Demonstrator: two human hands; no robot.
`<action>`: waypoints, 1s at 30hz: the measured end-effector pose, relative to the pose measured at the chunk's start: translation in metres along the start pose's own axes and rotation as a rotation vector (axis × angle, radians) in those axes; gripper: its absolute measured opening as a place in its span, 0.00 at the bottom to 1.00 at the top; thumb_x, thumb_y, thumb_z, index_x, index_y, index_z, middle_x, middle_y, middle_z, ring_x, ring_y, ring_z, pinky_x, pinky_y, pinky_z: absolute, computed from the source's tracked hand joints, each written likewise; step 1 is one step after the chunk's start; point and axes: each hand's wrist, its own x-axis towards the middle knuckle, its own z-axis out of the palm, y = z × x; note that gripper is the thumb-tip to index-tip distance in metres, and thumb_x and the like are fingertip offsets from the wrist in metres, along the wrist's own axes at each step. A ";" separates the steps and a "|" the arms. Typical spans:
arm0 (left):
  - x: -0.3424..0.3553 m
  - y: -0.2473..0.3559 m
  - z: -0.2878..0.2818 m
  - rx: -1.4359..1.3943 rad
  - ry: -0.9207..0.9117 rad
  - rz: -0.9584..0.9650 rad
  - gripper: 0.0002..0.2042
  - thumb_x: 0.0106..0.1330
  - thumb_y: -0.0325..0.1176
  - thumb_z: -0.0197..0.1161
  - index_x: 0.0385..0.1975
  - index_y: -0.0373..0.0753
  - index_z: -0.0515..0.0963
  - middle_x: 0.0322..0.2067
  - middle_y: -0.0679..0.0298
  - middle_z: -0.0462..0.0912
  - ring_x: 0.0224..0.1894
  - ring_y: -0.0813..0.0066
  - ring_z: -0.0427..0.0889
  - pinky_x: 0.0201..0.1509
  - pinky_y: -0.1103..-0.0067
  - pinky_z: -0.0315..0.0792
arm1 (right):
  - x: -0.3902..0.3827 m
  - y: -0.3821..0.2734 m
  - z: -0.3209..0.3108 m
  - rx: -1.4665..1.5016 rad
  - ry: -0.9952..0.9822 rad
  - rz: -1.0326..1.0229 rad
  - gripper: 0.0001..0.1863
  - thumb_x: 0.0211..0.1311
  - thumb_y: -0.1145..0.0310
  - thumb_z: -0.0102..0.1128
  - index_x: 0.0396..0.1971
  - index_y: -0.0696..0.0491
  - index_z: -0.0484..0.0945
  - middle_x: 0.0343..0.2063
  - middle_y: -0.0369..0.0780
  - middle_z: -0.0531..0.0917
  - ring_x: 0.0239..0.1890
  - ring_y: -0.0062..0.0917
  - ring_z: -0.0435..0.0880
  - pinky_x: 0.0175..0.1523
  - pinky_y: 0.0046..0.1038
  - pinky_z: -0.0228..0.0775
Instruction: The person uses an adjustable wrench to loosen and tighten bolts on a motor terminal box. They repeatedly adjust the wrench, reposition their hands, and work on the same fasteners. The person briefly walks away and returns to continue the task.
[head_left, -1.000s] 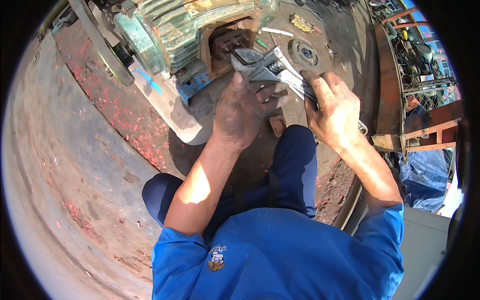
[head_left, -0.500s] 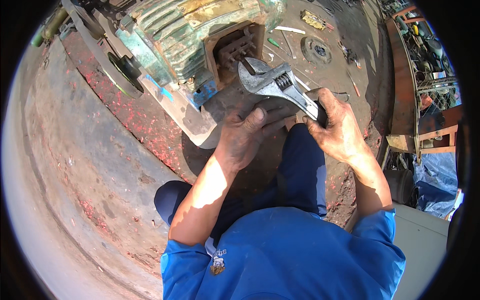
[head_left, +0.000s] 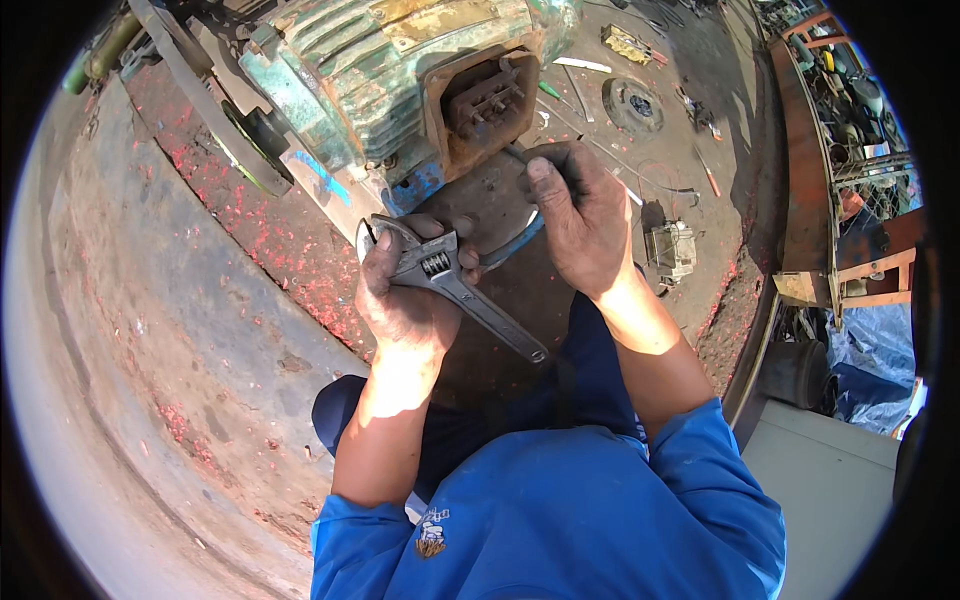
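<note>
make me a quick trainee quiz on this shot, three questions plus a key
1. Choose one. The wrench is:
a) in a pocket
b) in the left hand
c) on the ground

2. True or false: the box on the side of the motor stands open.

3. Fill in the blank: in this view, the round disc lies to the ____ of the motor.

Key: 1 b; 2 true; 3 right.

Workshop: weathered finned motor (head_left: 365, 100) at 11 o'clock, loose tools (head_left: 548, 90) at 1, rusty crammed rack (head_left: 806, 190) at 2.
</note>
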 end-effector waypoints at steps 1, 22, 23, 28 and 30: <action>0.001 0.003 -0.002 0.031 -0.023 0.015 0.21 0.65 0.50 0.60 0.39 0.34 0.78 0.36 0.51 0.83 0.32 0.58 0.83 0.36 0.68 0.75 | 0.009 0.000 0.012 -0.086 0.053 -0.055 0.13 0.70 0.64 0.60 0.31 0.59 0.75 0.19 0.49 0.79 0.22 0.42 0.81 0.29 0.37 0.70; 0.008 -0.008 -0.013 0.136 0.179 0.008 0.18 0.66 0.50 0.58 0.36 0.38 0.78 0.33 0.55 0.84 0.28 0.58 0.82 0.31 0.66 0.75 | 0.019 0.006 0.037 -0.276 0.229 -0.235 0.12 0.54 0.76 0.65 0.38 0.57 0.73 0.30 0.49 0.80 0.31 0.49 0.80 0.34 0.44 0.71; 0.010 -0.007 -0.013 0.124 0.164 0.004 0.18 0.66 0.50 0.59 0.37 0.38 0.79 0.33 0.55 0.84 0.29 0.58 0.83 0.32 0.67 0.75 | 0.022 0.007 0.038 -0.283 0.258 -0.281 0.12 0.54 0.76 0.65 0.38 0.57 0.73 0.29 0.49 0.80 0.31 0.50 0.80 0.34 0.44 0.71; 0.009 -0.007 -0.016 0.108 0.120 0.010 0.20 0.66 0.50 0.60 0.39 0.36 0.80 0.34 0.54 0.84 0.31 0.60 0.83 0.33 0.69 0.76 | 0.020 0.003 0.040 -0.165 0.273 -0.228 0.11 0.54 0.76 0.65 0.37 0.56 0.74 0.30 0.47 0.80 0.32 0.49 0.80 0.35 0.44 0.72; 0.009 -0.007 -0.016 0.113 0.098 0.013 0.20 0.66 0.50 0.59 0.40 0.35 0.80 0.35 0.53 0.84 0.31 0.60 0.83 0.34 0.70 0.76 | 0.018 0.007 0.041 -0.145 0.245 -0.200 0.10 0.55 0.76 0.65 0.36 0.55 0.75 0.30 0.47 0.80 0.33 0.48 0.81 0.35 0.43 0.72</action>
